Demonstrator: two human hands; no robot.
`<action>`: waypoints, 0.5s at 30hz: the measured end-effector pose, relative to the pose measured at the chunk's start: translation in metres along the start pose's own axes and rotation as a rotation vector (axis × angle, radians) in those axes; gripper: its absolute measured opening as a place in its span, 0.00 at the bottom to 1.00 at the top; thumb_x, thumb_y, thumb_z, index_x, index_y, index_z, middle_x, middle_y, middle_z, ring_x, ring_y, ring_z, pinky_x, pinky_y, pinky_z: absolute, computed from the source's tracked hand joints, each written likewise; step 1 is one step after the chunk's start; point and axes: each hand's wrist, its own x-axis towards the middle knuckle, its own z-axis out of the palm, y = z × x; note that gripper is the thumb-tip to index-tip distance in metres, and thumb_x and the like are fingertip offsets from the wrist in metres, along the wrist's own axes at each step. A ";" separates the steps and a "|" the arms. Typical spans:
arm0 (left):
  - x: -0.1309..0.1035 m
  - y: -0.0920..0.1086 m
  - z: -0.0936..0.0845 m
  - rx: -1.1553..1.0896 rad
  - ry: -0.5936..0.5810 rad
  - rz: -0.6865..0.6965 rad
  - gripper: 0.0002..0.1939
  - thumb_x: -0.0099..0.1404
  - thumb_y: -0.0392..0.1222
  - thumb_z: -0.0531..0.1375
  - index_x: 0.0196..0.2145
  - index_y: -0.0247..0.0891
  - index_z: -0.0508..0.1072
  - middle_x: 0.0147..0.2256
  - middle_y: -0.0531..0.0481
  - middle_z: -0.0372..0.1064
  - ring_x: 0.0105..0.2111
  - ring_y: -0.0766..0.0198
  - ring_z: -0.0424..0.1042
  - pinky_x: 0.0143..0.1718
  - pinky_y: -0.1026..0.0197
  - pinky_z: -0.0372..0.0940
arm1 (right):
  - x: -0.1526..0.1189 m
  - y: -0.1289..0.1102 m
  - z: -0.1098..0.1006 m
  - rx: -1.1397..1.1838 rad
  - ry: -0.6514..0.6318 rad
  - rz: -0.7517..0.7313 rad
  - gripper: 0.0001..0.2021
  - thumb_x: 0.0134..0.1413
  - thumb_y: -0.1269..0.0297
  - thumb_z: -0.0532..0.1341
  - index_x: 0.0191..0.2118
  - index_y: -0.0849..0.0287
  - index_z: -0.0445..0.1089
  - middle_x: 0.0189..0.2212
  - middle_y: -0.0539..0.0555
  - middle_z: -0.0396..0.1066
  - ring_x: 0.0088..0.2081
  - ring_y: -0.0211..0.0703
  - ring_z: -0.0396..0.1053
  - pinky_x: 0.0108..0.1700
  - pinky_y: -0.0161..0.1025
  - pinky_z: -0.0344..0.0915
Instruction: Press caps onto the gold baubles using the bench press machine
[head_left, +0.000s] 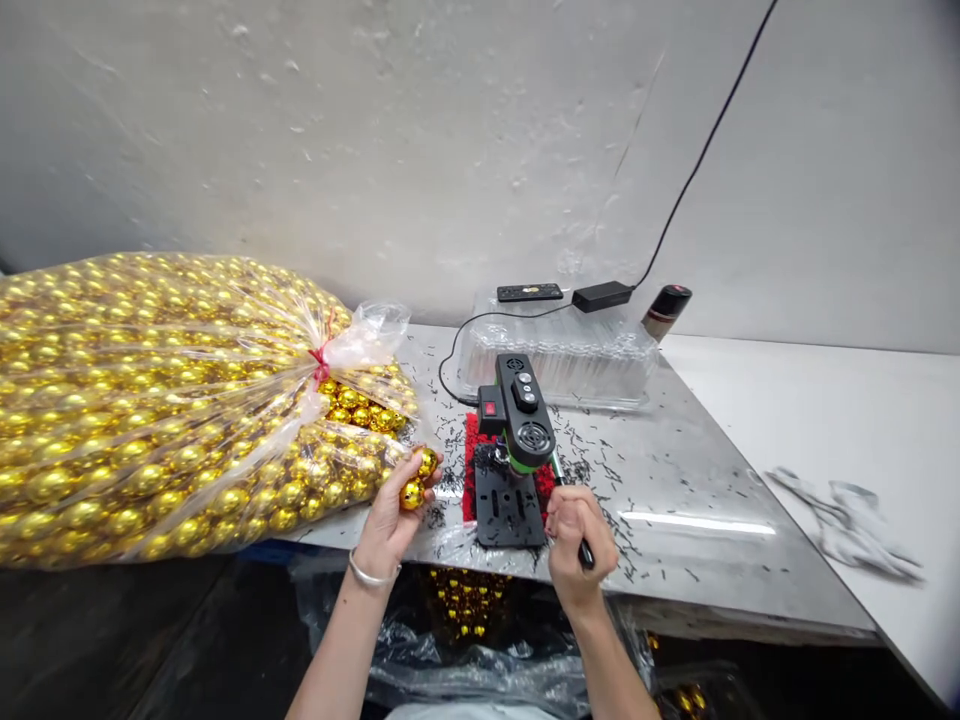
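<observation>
A rough, pale grey wall (450, 150) closes off the back of a smooth metal tabletop (720, 490), whose widest stretch runs from the middle to a slanting right edge. A bulging clear bag (150, 400) of shiny gold balls, its neck tied in red, takes up the left side and leaves little room there. Behind centre lies a crinkly stack of clear plastic (555, 360). In front of it stands a black-and-green device (525, 415), its slotted base plate (510, 515) on red, rough-textured matting (470, 480), just behind the front edge. The right hand (581, 545) is clenched around a black-gripped lever (586, 556) at the device's right; the left hand (390, 515), between bag and device, grasps two gold balls (411, 494) in curled fingers. Thin black slivers (626, 520) litter the metal.
</observation>
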 end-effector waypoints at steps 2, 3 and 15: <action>-0.006 -0.018 0.000 -0.040 -0.006 -0.071 0.10 0.65 0.30 0.56 0.43 0.34 0.74 0.35 0.46 0.75 0.27 0.67 0.76 0.17 0.73 0.65 | 0.000 -0.001 0.000 -0.005 -0.001 0.008 0.14 0.61 0.77 0.51 0.24 0.57 0.58 0.24 0.49 0.62 0.27 0.36 0.63 0.27 0.36 0.57; -0.007 -0.027 0.000 -0.047 -0.015 -0.115 0.11 0.66 0.30 0.55 0.44 0.34 0.74 0.34 0.46 0.75 0.26 0.67 0.76 0.17 0.73 0.65 | 0.000 -0.002 0.000 -0.005 0.000 0.011 0.14 0.61 0.77 0.51 0.24 0.57 0.58 0.24 0.49 0.62 0.27 0.36 0.63 0.27 0.36 0.57; 0.004 -0.063 0.002 0.137 -0.083 -0.232 0.16 0.59 0.28 0.63 0.45 0.36 0.74 0.34 0.50 0.73 0.28 0.68 0.76 0.21 0.73 0.67 | 0.002 -0.007 -0.001 -0.029 -0.030 0.006 0.14 0.61 0.76 0.50 0.25 0.57 0.59 0.23 0.49 0.61 0.27 0.37 0.63 0.28 0.36 0.59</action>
